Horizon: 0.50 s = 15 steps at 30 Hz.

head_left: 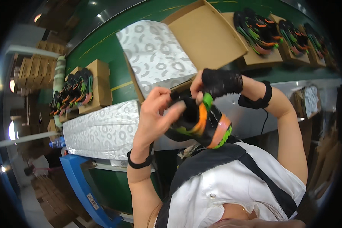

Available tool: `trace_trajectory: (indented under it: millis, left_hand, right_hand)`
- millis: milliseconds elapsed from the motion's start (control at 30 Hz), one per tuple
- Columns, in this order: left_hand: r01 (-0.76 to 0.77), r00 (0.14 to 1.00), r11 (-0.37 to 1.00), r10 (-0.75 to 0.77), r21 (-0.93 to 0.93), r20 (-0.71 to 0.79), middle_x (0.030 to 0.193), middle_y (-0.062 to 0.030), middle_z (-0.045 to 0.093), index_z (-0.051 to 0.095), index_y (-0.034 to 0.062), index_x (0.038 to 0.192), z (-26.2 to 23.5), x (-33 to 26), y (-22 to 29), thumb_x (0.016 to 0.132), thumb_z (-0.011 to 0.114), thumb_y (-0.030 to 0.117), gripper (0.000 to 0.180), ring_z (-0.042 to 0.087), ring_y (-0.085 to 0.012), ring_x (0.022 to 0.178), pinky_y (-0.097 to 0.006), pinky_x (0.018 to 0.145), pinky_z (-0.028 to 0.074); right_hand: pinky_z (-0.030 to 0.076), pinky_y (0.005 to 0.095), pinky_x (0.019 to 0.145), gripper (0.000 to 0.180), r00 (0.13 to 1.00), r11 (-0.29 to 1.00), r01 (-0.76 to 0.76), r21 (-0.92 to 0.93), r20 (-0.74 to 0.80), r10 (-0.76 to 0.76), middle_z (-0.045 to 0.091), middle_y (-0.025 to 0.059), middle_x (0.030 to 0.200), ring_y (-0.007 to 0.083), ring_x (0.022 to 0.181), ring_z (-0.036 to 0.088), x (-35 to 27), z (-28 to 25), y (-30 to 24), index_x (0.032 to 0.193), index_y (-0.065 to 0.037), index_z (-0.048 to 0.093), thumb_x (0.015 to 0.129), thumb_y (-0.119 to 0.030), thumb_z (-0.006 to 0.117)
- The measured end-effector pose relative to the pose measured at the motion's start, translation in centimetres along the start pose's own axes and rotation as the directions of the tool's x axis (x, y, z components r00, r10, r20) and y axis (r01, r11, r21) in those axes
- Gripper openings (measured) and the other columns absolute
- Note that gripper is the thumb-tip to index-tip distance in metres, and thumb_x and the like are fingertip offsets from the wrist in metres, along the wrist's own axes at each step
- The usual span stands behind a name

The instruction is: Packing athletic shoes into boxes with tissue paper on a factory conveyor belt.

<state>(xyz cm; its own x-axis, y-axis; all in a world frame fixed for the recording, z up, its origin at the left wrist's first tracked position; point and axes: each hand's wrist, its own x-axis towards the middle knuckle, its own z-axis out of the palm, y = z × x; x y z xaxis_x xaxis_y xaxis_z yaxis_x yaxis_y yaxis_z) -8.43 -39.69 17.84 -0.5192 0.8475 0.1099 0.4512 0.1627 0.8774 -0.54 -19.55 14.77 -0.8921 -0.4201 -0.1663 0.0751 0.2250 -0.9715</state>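
Both hands are raised at picture centre, closed on one black sports shoe (201, 123) with orange, green and pink trim. The left hand (157, 114) wraps the shoe from its 9 o'clock side, thumb and fingers curled over the upper. The right hand (212, 85), in a black fingerless glove, pinches the shoe's top edge at 12 o'clock, by a green tab.

At 12 o'clock beyond the hands an open cardboard shoebox (205, 34) lies on the green conveyor belt (102, 45), with patterned white wrapping paper (155, 53) folded over its left half. More shoe pairs on boxes (262, 30) sit at 2 o'clock, and another pair (74, 91) at 9 o'clock. A stack of patterned paper (102, 131) lies at 8 o'clock.

Judgement: the shoe appears to be under adjustment at its opening; the left-hand grip should remain firm while the right works, keeping the shoe clear of the box edge.
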Motion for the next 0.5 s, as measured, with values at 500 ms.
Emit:
trace_trajectory:
  millis: [500]
  left_hand:
    - [0.176,0.684,0.747,-0.561,-0.641,-0.466,0.064,-0.0016,0.051,0.054,-0.0023,0.08,-7.6,-10.0,-9.1,0.084,0.044,0.021,0.026,0.048,-0.0057,0.057,-0.019,0.052,0.039]
  right_hand:
    - [0.031,0.0519,0.082,0.068,0.664,0.112,-0.437,-0.893,-0.404,-0.63,0.048,0.0153,0.11,0.0342,0.094,0.05,12.7,1.0,4.3,0.12,-0.009,0.037,0.062,-0.029,0.065]
